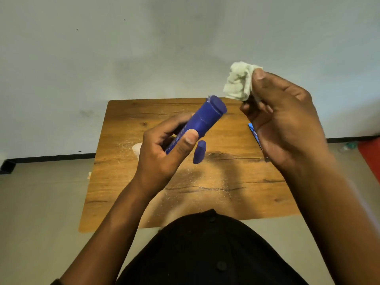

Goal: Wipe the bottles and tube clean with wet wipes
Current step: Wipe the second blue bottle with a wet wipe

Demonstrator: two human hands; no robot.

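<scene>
A dark blue cylindrical plastic bottle point(207, 118) is gripped by the left hand point(164, 149); a crumpled white wet wipe point(238, 83) is pinched by the right hand point(283, 120). Beneath both hands, a dusty brown wooden bench point(226, 182) is set against a pale grey wall point(144, 48).

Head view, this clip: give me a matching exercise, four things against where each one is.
Things:
1. blue bottle
2. crumpled wipe
3. small blue cap
4. blue packet

Places:
A. lying loose on the wooden table
B. gripped in the left hand
C. on the table, mostly hidden behind the right hand
D. pinched in the right hand

Pairs: 1-B, 2-D, 3-A, 4-C
</scene>
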